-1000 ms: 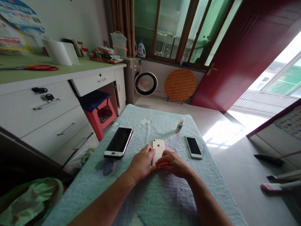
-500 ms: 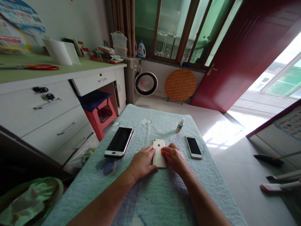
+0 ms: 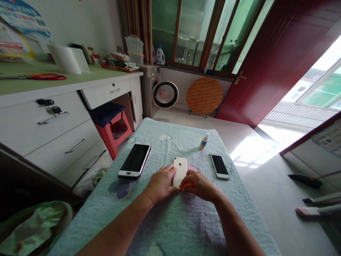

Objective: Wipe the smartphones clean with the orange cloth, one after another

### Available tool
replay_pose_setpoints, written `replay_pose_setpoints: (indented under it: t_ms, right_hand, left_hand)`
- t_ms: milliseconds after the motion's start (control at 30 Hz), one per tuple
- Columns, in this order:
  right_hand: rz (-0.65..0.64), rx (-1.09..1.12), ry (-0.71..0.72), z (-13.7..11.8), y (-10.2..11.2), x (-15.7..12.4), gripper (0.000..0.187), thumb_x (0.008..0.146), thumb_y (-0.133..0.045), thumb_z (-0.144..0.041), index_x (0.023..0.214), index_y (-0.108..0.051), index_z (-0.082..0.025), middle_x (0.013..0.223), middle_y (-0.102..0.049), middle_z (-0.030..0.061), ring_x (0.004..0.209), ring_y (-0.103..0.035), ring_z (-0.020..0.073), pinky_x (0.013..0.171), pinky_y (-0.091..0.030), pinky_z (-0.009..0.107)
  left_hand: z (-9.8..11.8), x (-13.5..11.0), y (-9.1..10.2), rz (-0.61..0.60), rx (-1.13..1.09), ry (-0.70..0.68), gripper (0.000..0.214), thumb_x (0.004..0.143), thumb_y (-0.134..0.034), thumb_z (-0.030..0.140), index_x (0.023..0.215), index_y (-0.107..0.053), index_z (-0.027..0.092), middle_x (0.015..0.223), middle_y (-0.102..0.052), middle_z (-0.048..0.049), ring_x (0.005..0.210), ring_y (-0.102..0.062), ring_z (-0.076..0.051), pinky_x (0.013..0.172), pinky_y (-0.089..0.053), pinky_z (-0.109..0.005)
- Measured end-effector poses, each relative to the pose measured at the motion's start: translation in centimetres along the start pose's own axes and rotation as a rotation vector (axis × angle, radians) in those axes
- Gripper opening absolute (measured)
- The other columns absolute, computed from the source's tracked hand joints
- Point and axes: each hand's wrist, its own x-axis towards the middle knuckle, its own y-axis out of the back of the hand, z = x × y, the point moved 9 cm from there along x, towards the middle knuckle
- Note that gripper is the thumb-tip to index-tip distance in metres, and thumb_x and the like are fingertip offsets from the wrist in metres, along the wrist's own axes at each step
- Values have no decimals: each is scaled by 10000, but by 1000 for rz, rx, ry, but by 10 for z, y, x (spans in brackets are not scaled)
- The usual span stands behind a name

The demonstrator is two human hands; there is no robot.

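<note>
A gold-white phone (image 3: 180, 168) lies back side up on the cloth-covered table, its camera and apple logo toward the far end. My left hand (image 3: 161, 182) grips its left edge and near corner, fingers along the side and thumb at the bottom. My right hand (image 3: 199, 185) is closed on a small orange cloth (image 3: 187, 185), pressed against the phone's lower right end. Beyond the hands stands a small spray bottle (image 3: 204, 141), upright. A white phone (image 3: 220, 166) lies screen up at the right, and a larger phone (image 3: 135, 160) lies screen up at the left.
A light blue quilted cloth (image 3: 170, 227) covers the table. At the left are a white drawer desk (image 3: 61, 138), a red stool (image 3: 113, 131) and a bin (image 3: 66, 213). A washing machine (image 3: 149, 90) with its door open stands behind, beside a round folded tabletop (image 3: 204, 95).
My right hand has moved down the phone's back with the orange cloth, from the middle of its right side to its near end. My left hand has stayed in place.
</note>
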Motion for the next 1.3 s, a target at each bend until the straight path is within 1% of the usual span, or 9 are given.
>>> replay_pose_setpoints:
  t_ms: [200,433,600,700,833,967,1133,1200,1300]
  right_hand:
    - [18,-6,-28,9,9,-2,210,732,-595,-76,780,-727,-232,800,-621,1,812,-561,146,726,-400,229]
    - [261,-111,-91,18,12,4,177,815,-566,-131,847,-715,-220,847,-553,17,750,-525,121,700,-394,225]
    - [365,-241,-118,18,12,5,163,877,-548,-227,867,-710,-240,831,-507,23,833,-494,149,758,-381,249]
    - [355,-263,-128,15,13,4,163,876,-546,-225,874,-707,-242,850,-492,21,832,-485,143,757,-377,245]
    - [276,-218,-133,13,9,3,170,843,-538,-156,840,-699,-210,880,-490,17,744,-485,106,691,-374,220]
    - [198,-182,-52,2,4,4,186,805,-569,-111,832,-719,-219,877,-508,20,794,-501,119,725,-379,227]
    - [69,-120,53,-14,-9,4,184,862,-562,-159,859,-725,-242,851,-513,11,789,-509,114,748,-383,230]
    - [69,-120,51,-15,-11,5,176,869,-564,-173,880,-723,-249,879,-514,12,785,-505,109,733,-379,225]
    - [136,-201,10,-10,-9,9,126,847,-606,-200,838,-724,-244,873,-509,15,799,-485,123,728,-362,237]
  left_hand:
    - [-1,0,0,7,20,-18,657,630,-773,354,1228,-543,208,1376,-487,-102,1199,-485,-309,1011,-390,-377]
    - [0,-1,0,5,28,-24,651,637,-763,358,1230,-541,206,1376,-491,-98,1201,-487,-305,1019,-385,-377]
    - [0,0,1,0,13,-35,697,636,-763,340,1273,-510,221,1395,-474,-84,1215,-476,-301,1029,-375,-366]
    - [-1,0,1,-13,6,-33,681,638,-761,341,1261,-516,218,1396,-475,-82,1220,-475,-299,1034,-371,-363]
    - [0,1,2,-23,3,-27,661,649,-757,350,1253,-519,223,1390,-481,-75,1215,-485,-292,1027,-381,-362]
    - [1,0,3,-18,8,-26,668,661,-757,426,1245,-523,199,1371,-496,-101,1201,-497,-299,1021,-391,-371]
    - [5,0,5,21,-5,-74,536,738,-687,480,1183,-545,216,1282,-561,-91,1146,-539,-279,1002,-405,-362]
    - [5,0,5,28,-5,-77,512,747,-680,467,1174,-545,217,1269,-566,-90,1145,-541,-277,1001,-405,-359]
    - [5,0,5,31,-11,-83,506,746,-680,471,1162,-548,214,1268,-563,-93,1154,-537,-282,1005,-403,-361]
